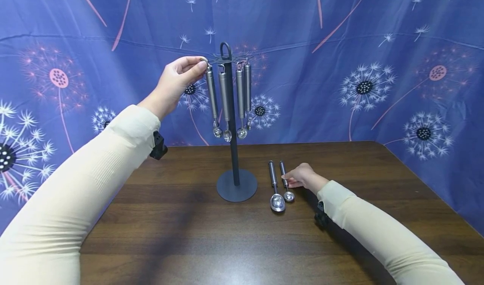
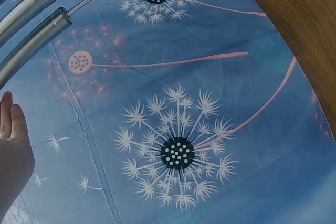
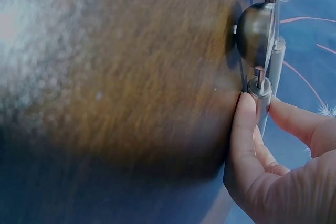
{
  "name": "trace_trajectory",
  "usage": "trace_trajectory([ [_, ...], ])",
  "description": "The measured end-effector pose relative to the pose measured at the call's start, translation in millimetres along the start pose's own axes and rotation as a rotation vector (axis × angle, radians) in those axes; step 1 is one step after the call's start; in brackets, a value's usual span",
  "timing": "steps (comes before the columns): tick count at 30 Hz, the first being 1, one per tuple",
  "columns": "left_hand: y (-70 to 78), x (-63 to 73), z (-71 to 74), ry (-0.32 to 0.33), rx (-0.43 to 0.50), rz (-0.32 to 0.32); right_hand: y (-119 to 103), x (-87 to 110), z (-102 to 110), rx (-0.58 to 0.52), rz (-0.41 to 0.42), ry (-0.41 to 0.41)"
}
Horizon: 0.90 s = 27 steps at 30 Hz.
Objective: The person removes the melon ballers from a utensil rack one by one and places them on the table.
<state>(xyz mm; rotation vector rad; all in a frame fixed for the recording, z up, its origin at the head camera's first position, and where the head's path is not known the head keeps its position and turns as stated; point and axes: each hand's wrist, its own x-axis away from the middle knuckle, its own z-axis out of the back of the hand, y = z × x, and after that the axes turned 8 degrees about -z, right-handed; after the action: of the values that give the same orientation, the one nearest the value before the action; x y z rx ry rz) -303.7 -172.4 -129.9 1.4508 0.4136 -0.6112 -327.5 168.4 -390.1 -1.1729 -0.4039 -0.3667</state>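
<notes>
At the upper left of a black stand [image 1: 242,191], my left hand [image 1: 172,85] pinches the top end of a hanging metal scoop [image 1: 212,92] between thumb and fingers, right at the stand's hooks. That scoop hangs with its small round bowl down. My right hand [image 1: 303,178] is low over the table, thumb and fingers pinching the handle of a small metal scoop [image 1: 289,196]. Its bowl [image 3: 256,38] shows close up in the right wrist view. Left of it lies a larger metal scoop [image 1: 277,202], bowl toward me. The left wrist view catches only part of the left hand [image 2: 14,156].
Several more metal scoops, among them one with a thick handle [image 1: 240,92], hang around the stand's post. The stand's round base rests on the brown wooden table [image 1: 170,234]. Behind the table hangs a blue cloth [image 1: 302,87] with dandelion prints.
</notes>
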Motion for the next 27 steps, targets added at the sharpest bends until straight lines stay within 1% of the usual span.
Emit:
trace_trajectory([
  [15,-0.3,1.0,-0.2,0.0,0.002,-0.007,0.6,1.0,-0.6,0.007,0.001,0.007],
  [20,-0.6,0.8,0.1,0.001,-0.014,-0.006,1.3,0.7,0.5,0.0,0.004,-0.017],
  [27,-1.0,0.5,-0.9,0.005,0.003,-0.008,3.8,-0.2,3.1,-0.031,0.009,-0.048],
])
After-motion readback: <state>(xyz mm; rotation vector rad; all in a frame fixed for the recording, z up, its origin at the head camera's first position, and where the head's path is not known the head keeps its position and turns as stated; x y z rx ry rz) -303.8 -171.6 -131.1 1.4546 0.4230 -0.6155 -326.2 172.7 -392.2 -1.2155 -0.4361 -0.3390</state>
